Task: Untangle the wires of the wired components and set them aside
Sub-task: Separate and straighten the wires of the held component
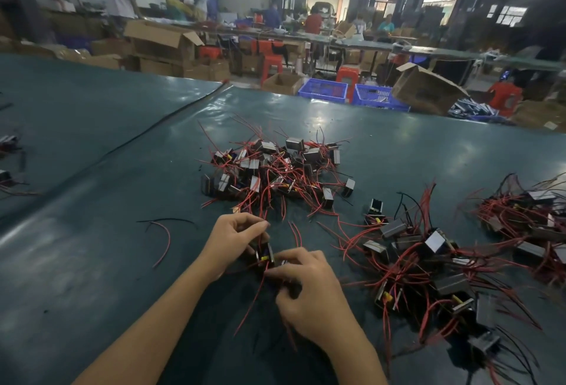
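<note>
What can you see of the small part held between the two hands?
The part is a small dark block with a shiny metal edge and yellow and blue bits on its face. Thin red wires trail from it toward the person. The left hand pinches it from above, and the right hand pinches the wires just below it, hiding its lower side. It is low over the green table.

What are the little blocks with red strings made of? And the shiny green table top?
The little blocks look like grey metal with a dull shine, round dark, likely plastic, cores. The red strings are wires in bendy, probably plastic, coating: they curve loosely. The table top seems a smooth vinyl or rubber sheet; it reflects light and wrinkles.
</note>
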Available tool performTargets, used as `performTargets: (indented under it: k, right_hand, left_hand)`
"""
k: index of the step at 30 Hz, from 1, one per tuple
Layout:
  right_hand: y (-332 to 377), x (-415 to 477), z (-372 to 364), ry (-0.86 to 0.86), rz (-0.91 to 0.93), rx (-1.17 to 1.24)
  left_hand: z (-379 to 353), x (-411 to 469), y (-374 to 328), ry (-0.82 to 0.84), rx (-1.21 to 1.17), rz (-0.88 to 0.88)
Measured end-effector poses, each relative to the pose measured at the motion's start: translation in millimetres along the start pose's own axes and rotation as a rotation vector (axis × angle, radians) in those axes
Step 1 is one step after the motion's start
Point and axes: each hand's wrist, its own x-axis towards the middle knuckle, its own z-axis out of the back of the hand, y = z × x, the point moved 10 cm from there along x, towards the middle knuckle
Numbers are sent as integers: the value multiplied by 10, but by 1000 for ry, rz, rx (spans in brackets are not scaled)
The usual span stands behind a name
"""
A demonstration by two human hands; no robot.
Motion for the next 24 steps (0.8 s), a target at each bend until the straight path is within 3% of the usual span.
performTargets:
  k: [6,11,16,24]
  right_hand:
    - [-159,49,174,-167,-136,-111]
    - [-473,-37,418,-417,-317,-6]
    - [-582,-43,364,-410,-386,-16]
    - [-642,-4,219,-368,-373,180]
  left_hand:
    - [111,-20,70,-92,-120,6]
    - [102,18,105,-64,-162,27]
    - [-10,7,74,3,-107,14]
    - [-128,-51,-17,71,-17,-76]
